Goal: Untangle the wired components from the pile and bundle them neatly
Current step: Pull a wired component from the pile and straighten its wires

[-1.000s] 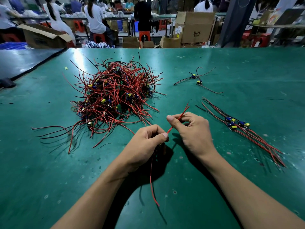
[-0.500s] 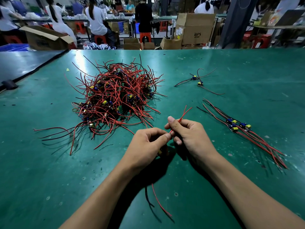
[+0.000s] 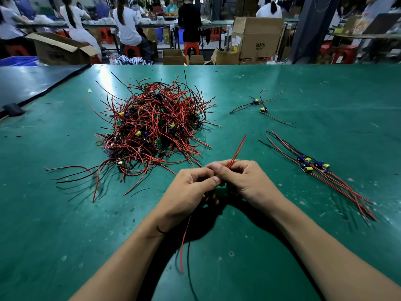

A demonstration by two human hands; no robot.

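Left hand (image 3: 188,187) and right hand (image 3: 245,181) both pinch one wired part (image 3: 238,148). Pile (image 3: 152,127) at 11 o'clock, bundle (image 3: 314,166) at 2 o'clock.

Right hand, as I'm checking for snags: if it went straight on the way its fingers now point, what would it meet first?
The right hand, pinching the red wires, points up-left, so it would first meet the left hand close against it; beyond lies the tangled wire pile, depth being uncertain.

Far beyond the right hand (image 3: 245,181), a large cardboard box (image 3: 258,29) carries dark letters "BPS" on its front; the smaller line beneath cannot be read.
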